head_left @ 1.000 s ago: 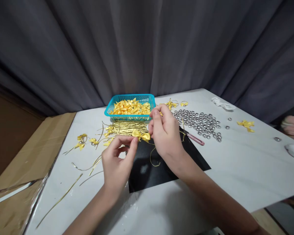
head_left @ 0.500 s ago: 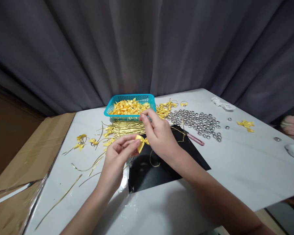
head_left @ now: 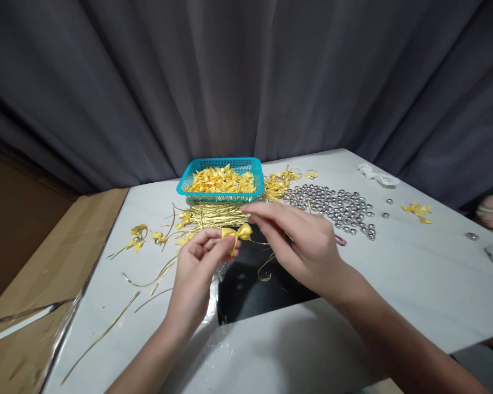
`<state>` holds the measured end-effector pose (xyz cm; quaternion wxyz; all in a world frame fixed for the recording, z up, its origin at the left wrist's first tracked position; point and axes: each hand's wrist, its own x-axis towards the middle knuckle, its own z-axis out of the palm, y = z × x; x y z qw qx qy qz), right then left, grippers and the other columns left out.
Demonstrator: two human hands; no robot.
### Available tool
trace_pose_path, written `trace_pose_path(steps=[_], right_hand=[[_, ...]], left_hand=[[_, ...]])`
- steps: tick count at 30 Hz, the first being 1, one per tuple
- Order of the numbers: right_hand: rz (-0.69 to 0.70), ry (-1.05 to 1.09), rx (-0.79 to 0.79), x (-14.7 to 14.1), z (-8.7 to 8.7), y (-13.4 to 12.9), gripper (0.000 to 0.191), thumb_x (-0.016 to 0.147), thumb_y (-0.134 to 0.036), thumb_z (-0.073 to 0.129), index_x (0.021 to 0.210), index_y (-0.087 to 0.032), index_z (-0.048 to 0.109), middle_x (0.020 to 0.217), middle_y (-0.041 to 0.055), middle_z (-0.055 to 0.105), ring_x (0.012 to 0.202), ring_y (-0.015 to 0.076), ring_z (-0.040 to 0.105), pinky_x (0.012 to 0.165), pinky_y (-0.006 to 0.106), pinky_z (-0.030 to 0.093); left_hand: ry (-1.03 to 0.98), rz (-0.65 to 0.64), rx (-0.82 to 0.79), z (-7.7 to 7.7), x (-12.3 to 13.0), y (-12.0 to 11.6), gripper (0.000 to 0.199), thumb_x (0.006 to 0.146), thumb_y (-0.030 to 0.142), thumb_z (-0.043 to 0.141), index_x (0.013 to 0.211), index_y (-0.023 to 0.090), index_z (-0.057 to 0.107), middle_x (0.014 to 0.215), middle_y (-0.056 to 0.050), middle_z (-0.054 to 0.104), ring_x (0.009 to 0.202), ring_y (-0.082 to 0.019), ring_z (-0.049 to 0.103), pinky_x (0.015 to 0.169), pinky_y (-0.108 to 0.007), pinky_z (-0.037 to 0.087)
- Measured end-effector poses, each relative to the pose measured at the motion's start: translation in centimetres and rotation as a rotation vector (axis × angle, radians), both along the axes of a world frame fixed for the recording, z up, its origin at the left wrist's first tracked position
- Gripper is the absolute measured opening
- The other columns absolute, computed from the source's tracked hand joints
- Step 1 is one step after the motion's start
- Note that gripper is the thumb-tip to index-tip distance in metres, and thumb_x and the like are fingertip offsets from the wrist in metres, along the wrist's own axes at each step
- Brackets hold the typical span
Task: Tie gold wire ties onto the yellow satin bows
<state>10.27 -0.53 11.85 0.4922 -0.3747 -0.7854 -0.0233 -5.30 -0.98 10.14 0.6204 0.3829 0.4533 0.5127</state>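
One yellow bow (head_left: 244, 232): we see the left hand (head_left: 196, 265) pinching it over the black sheet (head_left: 254, 298). Right hand (head_left: 306, 243) just beside it, thumb and fingertips close together, we can't tell whether around anything. Beyond, we log teal basket (head_left: 219, 195), gold strands (head_left: 217, 215) this side of it, silver beads (head_left: 312, 198) to the right

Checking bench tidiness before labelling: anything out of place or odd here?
Some strays, no visible damage: a yellow ribbon piece and three silver pieces lie right of the main silver cluster; loose gold strands lie left of the gold bundle. The bow in the left hand looks intact.
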Motion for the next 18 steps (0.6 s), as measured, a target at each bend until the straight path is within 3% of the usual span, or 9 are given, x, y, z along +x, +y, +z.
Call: trace_pose_path(steps=[5, 11, 15, 18], right_hand=[[-0.069, -0.062, 0.102, 0.59, -0.39, -1.15, 0.013, 0.083, -0.006, 0.057, 0.093, -0.013, 0.061, 0.080, 0.0005, 0.071, 0.063, 0.0062, 0.064, 0.058, 0.015, 0.048], [-0.117, -0.207, 0.136, 0.62, -0.35, -1.06, 0.012, 0.086, -0.007, 0.053, 0.093, -0.010, 0.062, 0.085, 0.0029, 0.071, 0.071, 0.0076, 0.066, 0.061, 0.016, 0.049], [-0.078, -0.217, 0.032, 0.81, -0.60, -0.98, 0.025, 0.088, -0.008, 0.049, 0.112, -0.010, 0.058, 0.100, 0.0045, 0.071, 0.082, 0.0094, 0.067, 0.070, 0.017, 0.052], [-0.058, -0.225, -0.130, 0.83, -0.99, -0.80, 0.028, 0.088, -0.007, 0.046, 0.112, -0.010, 0.060, 0.104, 0.0070, 0.069, 0.089, 0.0148, 0.067, 0.074, 0.024, 0.054]], left_hand=[[-0.046, 0.096, -0.031, 0.35, 0.04, -0.03, 0.014, 0.066, 0.020, 0.077, 0.075, 0.017, 0.068, 0.066, 0.003, 0.070, 0.059, -0.004, 0.063, 0.061, -0.009, 0.049], [-0.114, 0.088, -0.061, 0.55, 0.08, -0.10, 0.006, 0.068, 0.018, 0.075, 0.069, 0.016, 0.069, 0.065, 0.003, 0.070, 0.062, -0.005, 0.065, 0.062, -0.008, 0.050], [-0.155, 0.082, -0.064, 0.64, 0.00, -0.20, 0.005, 0.069, 0.016, 0.074, 0.070, 0.015, 0.069, 0.070, 0.001, 0.071, 0.066, -0.006, 0.066, 0.066, -0.009, 0.052], [-0.164, 0.078, -0.063, 0.69, -0.09, -0.27, 0.005, 0.070, 0.016, 0.073, 0.070, 0.015, 0.068, 0.070, 0.000, 0.071, 0.067, -0.006, 0.066, 0.066, -0.009, 0.052]])
